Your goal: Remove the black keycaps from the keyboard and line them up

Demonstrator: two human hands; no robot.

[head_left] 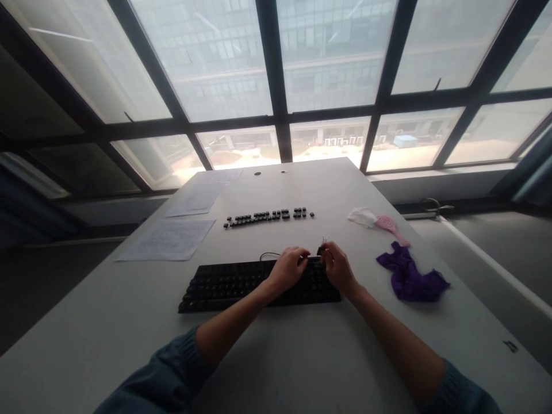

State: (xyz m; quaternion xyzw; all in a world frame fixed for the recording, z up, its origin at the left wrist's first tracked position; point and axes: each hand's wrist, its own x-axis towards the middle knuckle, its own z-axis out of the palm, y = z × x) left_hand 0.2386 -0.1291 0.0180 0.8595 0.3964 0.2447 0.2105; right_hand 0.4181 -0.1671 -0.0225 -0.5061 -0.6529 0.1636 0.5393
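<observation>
A black keyboard (235, 282) lies flat near the front of the white table, with a short loop of black cable (269, 253) behind it. My left hand (290, 267) is over the keyboard's right part, fingers bent and a small gap between thumb and forefinger; I see nothing held there. At the keyboard's back right corner, my right hand (338, 267) pinches a small dark piece with thin pale prongs pointing up, which looks like a keycap puller (325, 239). Its lower part is hidden by the fingers. Loose black keycaps (259, 217) lie in rows beyond the keyboard.
Printed sheets of paper (168, 240) cover part of the table's left side. On the right are a crumpled purple cloth (416, 282), a pink hairbrush-like object (388, 224) and a white crumpled tissue or bag (362, 217). A small dark item (510, 346) lies near the right edge.
</observation>
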